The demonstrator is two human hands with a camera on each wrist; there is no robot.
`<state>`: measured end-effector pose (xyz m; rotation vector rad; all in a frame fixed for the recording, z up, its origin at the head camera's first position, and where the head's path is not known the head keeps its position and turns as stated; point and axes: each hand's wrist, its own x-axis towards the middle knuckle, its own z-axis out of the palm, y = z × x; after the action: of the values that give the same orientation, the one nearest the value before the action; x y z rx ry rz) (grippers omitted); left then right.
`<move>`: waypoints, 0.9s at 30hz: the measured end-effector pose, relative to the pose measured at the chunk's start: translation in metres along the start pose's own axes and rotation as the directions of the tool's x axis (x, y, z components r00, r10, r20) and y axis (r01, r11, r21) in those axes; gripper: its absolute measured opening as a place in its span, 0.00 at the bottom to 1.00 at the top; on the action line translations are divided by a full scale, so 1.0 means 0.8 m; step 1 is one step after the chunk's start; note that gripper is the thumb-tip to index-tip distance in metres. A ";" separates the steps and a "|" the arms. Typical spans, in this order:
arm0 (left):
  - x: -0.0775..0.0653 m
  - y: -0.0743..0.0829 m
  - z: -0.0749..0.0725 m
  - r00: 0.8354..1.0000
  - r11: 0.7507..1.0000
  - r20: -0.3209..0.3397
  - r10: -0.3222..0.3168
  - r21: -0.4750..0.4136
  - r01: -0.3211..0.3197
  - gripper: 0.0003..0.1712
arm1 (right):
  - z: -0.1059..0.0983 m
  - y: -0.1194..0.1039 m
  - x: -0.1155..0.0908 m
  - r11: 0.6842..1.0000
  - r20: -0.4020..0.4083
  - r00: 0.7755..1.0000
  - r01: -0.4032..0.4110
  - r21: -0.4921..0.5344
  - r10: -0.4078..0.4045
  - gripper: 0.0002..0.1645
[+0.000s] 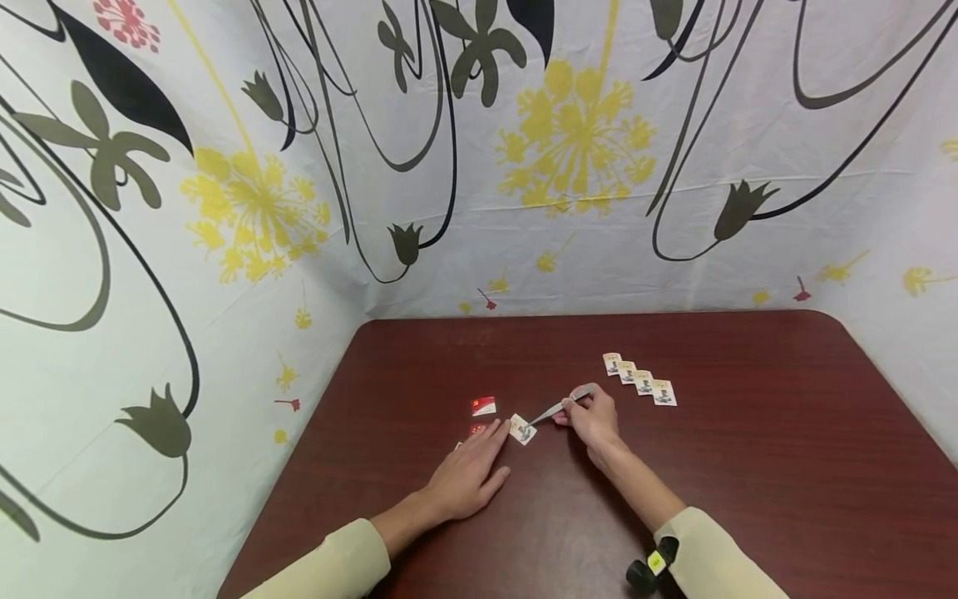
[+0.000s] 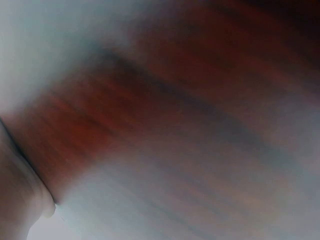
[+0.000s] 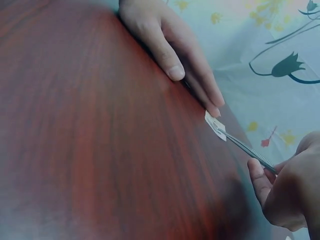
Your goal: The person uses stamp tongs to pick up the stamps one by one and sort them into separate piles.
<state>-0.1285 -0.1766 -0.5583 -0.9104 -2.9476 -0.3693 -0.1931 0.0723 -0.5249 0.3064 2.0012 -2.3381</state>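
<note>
My right hand pinches metal tweezers, whose tips reach down onto a small white card with a printed picture. In the right wrist view the tweezers meet the middle of that card. Flat on the table, my left hand has its fingers stretched out, fingertips right at the card's left edge. A red-and-white card lies just beyond the left fingers, and another red one is partly hidden under or behind them. The left wrist view is mostly blurred.
Several small picture cards lie in a slanting row at the back right of the dark red wooden table. Flower-patterned white cloth hangs behind and to the left. A black device sits at the right cuff.
</note>
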 end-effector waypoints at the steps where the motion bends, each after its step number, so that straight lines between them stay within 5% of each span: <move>1: 0.000 0.000 0.000 1.000 1.000 0.000 -0.001 0.001 0.001 0.41 | -0.001 0.000 -0.003 1.000 0.006 1.000 -0.011 -0.005 0.011 0.08; 10: 0.003 -0.002 0.002 1.000 1.000 0.008 -0.001 0.014 0.001 0.41 | 0.000 0.006 -0.018 0.999 0.064 0.997 -0.040 0.000 0.040 0.07; 27: 0.001 -0.002 0.001 1.000 1.000 0.007 0.014 0.003 -0.014 0.41 | 0.005 0.004 -0.006 0.999 0.021 1.000 0.022 -0.029 -0.021 0.06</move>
<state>-0.1302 -0.1775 -0.5596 -0.9330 -2.9461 -0.3613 -0.1884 0.0670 -0.5269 0.2601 2.0376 -2.3121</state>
